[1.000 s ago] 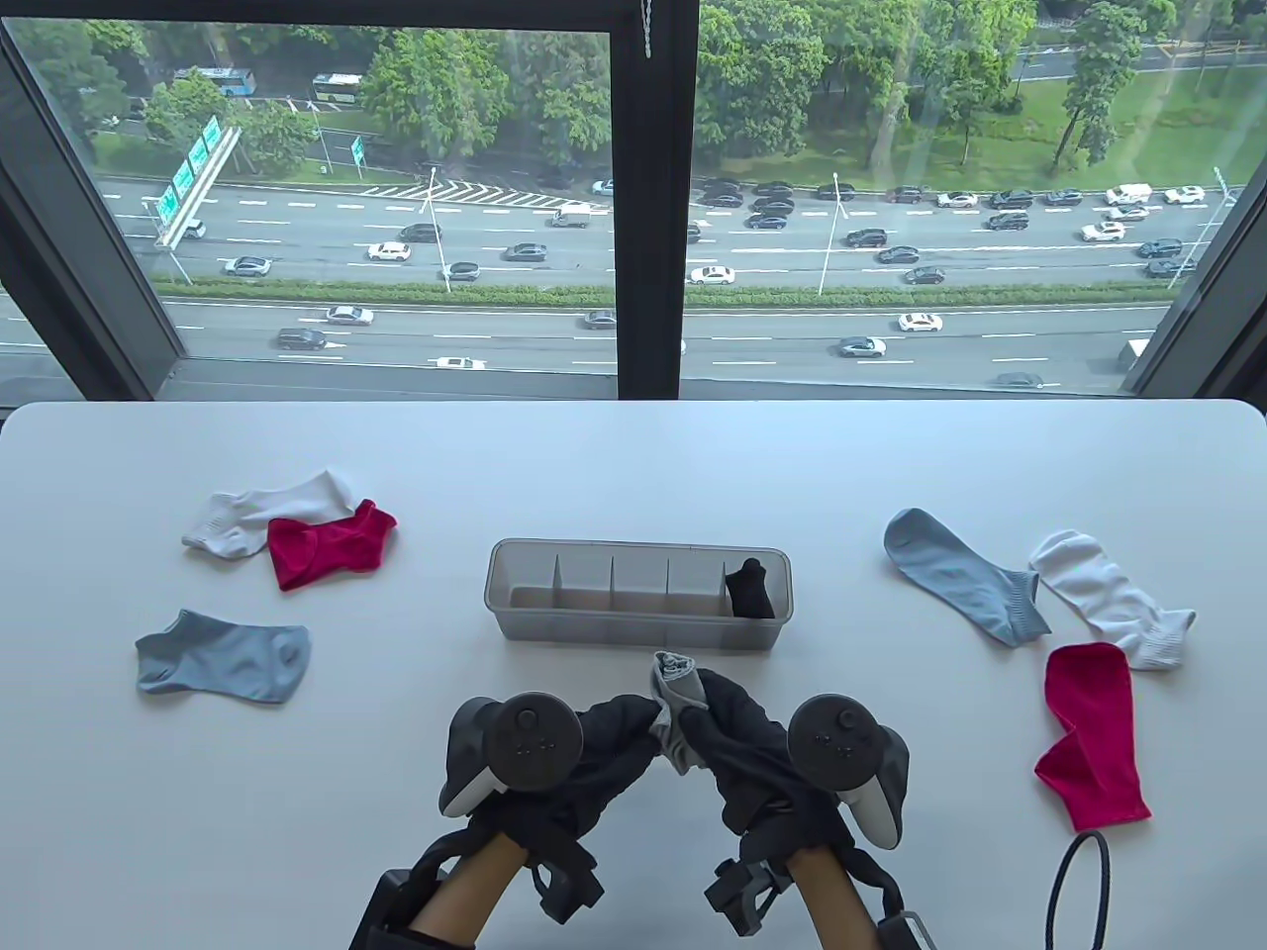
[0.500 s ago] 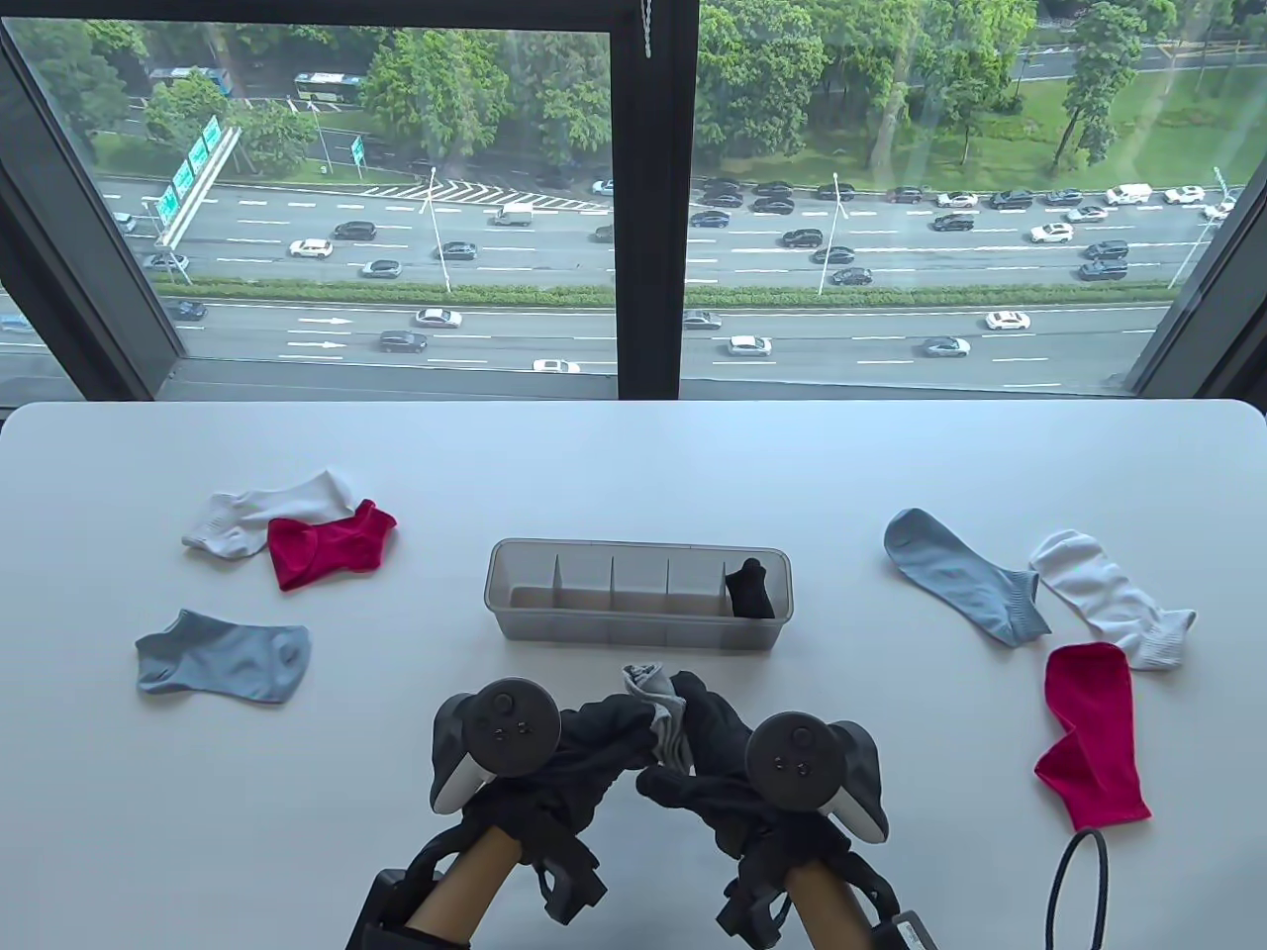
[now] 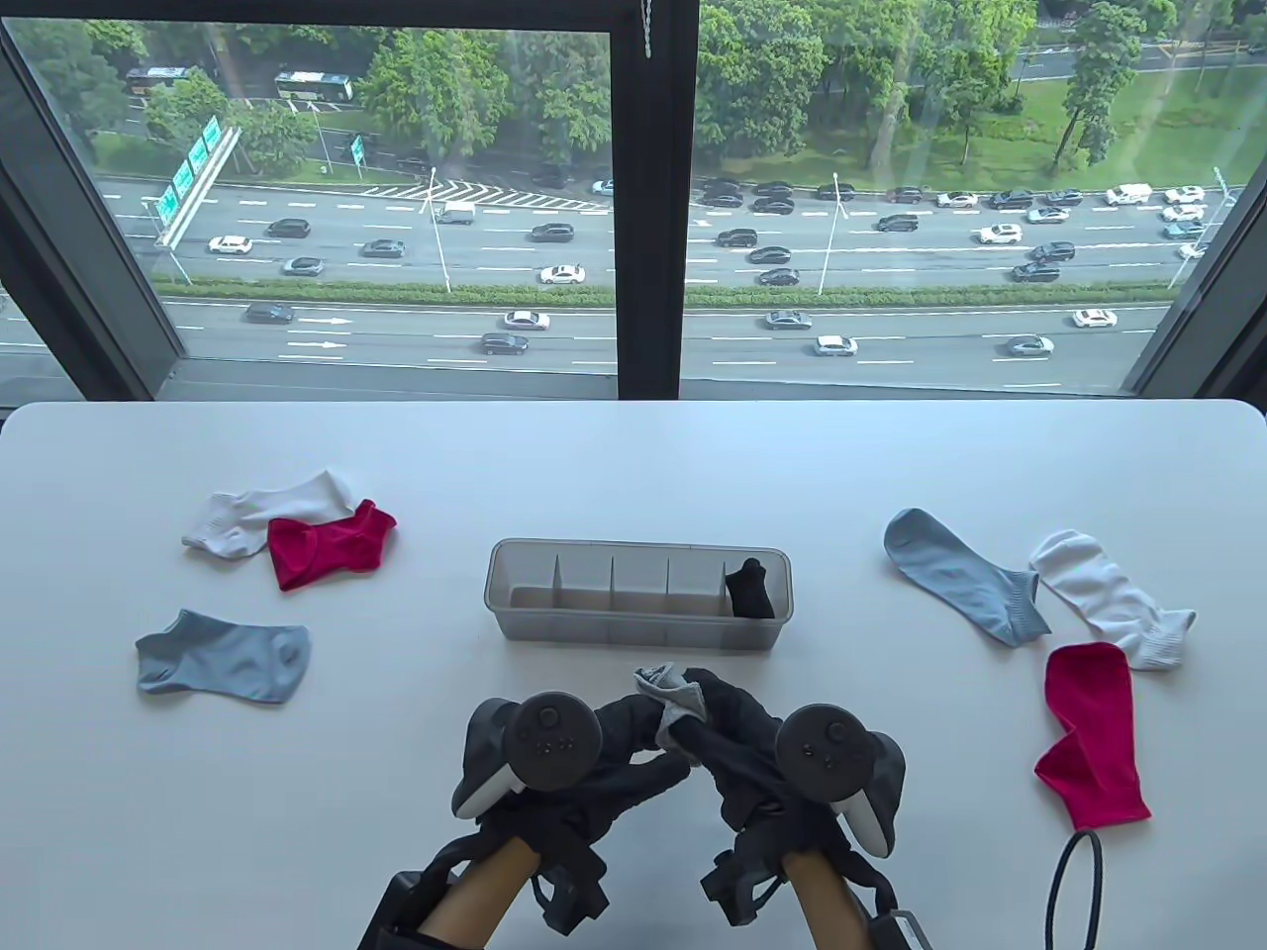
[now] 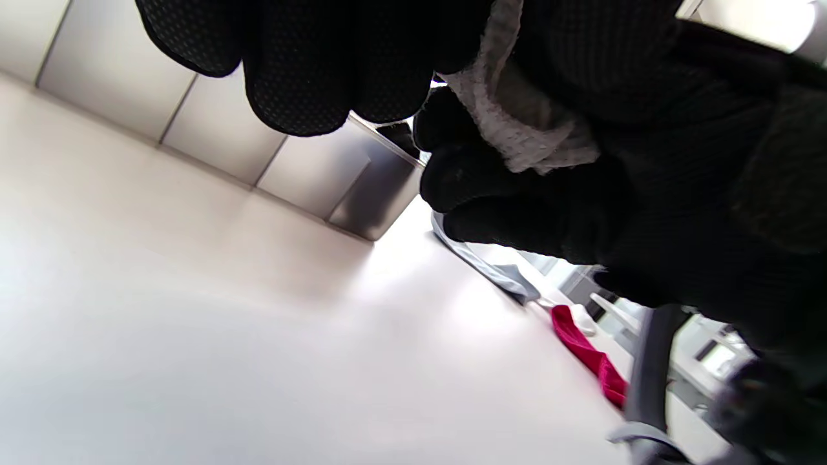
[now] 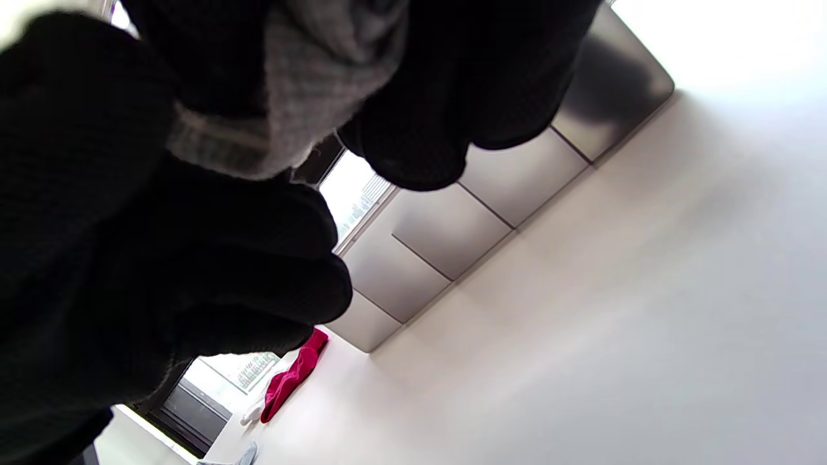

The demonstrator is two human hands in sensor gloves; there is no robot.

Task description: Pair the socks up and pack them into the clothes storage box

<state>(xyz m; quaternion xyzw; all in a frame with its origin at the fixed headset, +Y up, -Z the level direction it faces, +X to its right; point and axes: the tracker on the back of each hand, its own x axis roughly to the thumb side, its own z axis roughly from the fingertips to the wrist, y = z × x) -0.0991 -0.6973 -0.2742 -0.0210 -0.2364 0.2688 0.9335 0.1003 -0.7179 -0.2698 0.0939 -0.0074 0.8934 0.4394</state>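
Observation:
Both hands meet just in front of the storage box [image 3: 515,594] and hold a bundled grey sock pair [image 3: 676,705] between them, a little above the table. My left hand [image 3: 633,737] grips it from the left, my right hand [image 3: 718,717] from the right; the same grey fabric [image 4: 517,123] [image 5: 303,84] shows between curled fingers in both wrist views. The clear box has several compartments; a black sock bundle [image 3: 749,589] fills the rightmost one. Loose socks lie left: white [image 3: 262,510], red [image 3: 327,544], blue-grey [image 3: 223,658]. On the right lie blue-grey [image 3: 960,574], white [image 3: 1114,599] and red [image 3: 1089,737].
A black cable loop [image 3: 1074,891] lies at the table's front right edge. The window frame [image 3: 648,198] stands behind the table's far edge. Bare white tabletop [image 3: 633,465] stretches behind the box.
The hands keep working the grey bundle in place: they drifted left half a second ago, then back right. The bundle's visible part is now shorter and more tucked between the fingers.

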